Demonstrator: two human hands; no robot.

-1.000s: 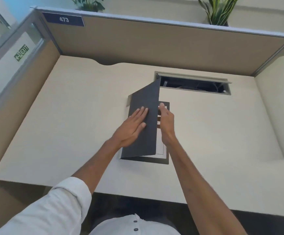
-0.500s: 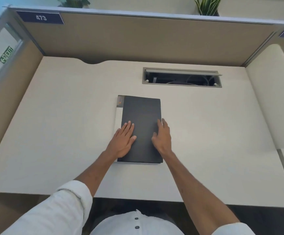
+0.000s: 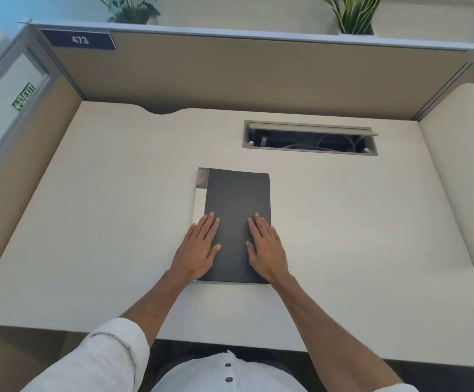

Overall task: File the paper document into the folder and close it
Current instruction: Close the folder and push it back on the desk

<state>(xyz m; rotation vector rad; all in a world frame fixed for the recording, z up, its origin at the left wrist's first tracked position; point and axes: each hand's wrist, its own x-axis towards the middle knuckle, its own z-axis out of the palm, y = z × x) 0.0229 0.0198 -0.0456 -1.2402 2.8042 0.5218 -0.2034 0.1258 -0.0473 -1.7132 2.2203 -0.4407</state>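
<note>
A dark grey folder [image 3: 237, 199] lies closed and flat on the middle of the cream desk [image 3: 102, 222]. A white strip with a small printed corner [image 3: 199, 202] shows along the folder's left side; the paper document itself is hidden. My left hand [image 3: 199, 250] rests flat, fingers extended, on the folder's lower left edge. My right hand [image 3: 266, 248] lies flat on its lower right part. Neither hand holds anything.
An open cable tray slot [image 3: 310, 138] with wires sits in the desk behind the folder. Tan partition walls [image 3: 258, 75] enclose the desk at the back and left, with a "473" label [image 3: 80, 40]. Plants [image 3: 353, 12] stand above the partition.
The raised folder cover has swung down and now lies shut. Both hands moved onto the top of the cover, and my right hand came out from under it.
</note>
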